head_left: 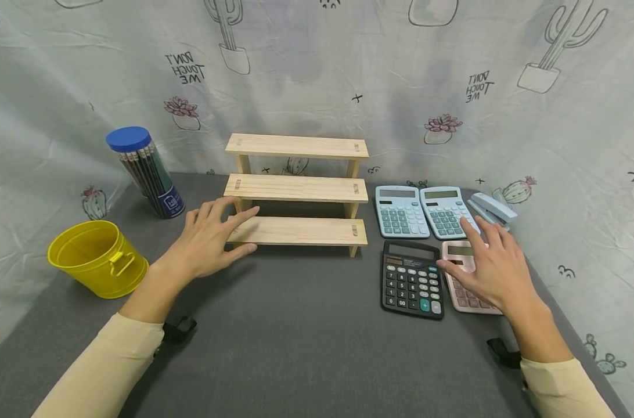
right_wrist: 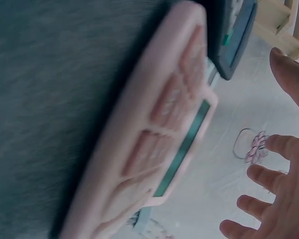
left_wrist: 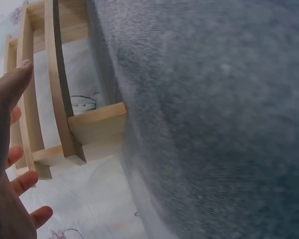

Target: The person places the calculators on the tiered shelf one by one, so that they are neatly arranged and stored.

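Observation:
My left hand (head_left: pixel 204 238), fingers spread and holding nothing, hovers at the left end of a three-tier wooden shelf (head_left: pixel 296 231). In the left wrist view its thumb and fingers overlap the shelf's tiers (left_wrist: pixel 55 79). My right hand (head_left: pixel 494 267) is spread over a pink calculator (head_left: pixel 460 249), partly hiding it. Beside that lies a black calculator (head_left: pixel 412 281), its right edge near my right thumb. Two light blue calculators (head_left: pixel 400 212) sit behind them, with a blue stapler (head_left: pixel 492 208) to their right. The right wrist view shows the pink calculator (right_wrist: pixel 144 134) below my empty fingers.
A yellow bucket (head_left: pixel 100 258) stands at the left, beyond my left forearm. Behind it leans a clear tube of pencils (head_left: pixel 148 174) with a blue lid. Grey cloth (head_left: pixel 306 337) covers the table, and a printed curtain (head_left: pixel 317 69) hangs behind and at both sides.

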Motion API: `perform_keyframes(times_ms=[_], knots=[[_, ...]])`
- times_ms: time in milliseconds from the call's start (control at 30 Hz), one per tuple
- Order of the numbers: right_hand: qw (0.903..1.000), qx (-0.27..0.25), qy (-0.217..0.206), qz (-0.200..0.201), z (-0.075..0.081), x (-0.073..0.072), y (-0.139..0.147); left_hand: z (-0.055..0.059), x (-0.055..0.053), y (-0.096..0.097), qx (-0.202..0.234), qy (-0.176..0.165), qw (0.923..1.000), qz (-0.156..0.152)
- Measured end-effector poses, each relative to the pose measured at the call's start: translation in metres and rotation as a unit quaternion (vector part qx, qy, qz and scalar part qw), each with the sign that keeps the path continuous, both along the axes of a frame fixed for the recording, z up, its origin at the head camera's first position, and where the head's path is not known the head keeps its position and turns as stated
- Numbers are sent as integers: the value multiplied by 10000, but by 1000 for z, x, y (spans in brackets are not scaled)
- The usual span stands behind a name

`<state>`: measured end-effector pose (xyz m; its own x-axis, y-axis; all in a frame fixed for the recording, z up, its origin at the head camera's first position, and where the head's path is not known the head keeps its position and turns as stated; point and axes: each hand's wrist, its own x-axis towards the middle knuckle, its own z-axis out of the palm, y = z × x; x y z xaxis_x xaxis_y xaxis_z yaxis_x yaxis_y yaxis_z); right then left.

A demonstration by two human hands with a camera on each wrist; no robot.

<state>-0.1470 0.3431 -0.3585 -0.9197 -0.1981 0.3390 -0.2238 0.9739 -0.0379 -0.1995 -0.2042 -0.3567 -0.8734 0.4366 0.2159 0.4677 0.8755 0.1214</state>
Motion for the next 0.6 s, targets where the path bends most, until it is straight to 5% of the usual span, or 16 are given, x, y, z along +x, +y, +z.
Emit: perform_keyframes(times_ms=[167,600], knots=[[9991,-271,-281,-151,-8,3,10,-6,1,-6,206,-111,9997,78],[9834,-942,-1430,-596,-19,8,20,-18,-3,-17,545,-1052,9928,145]])
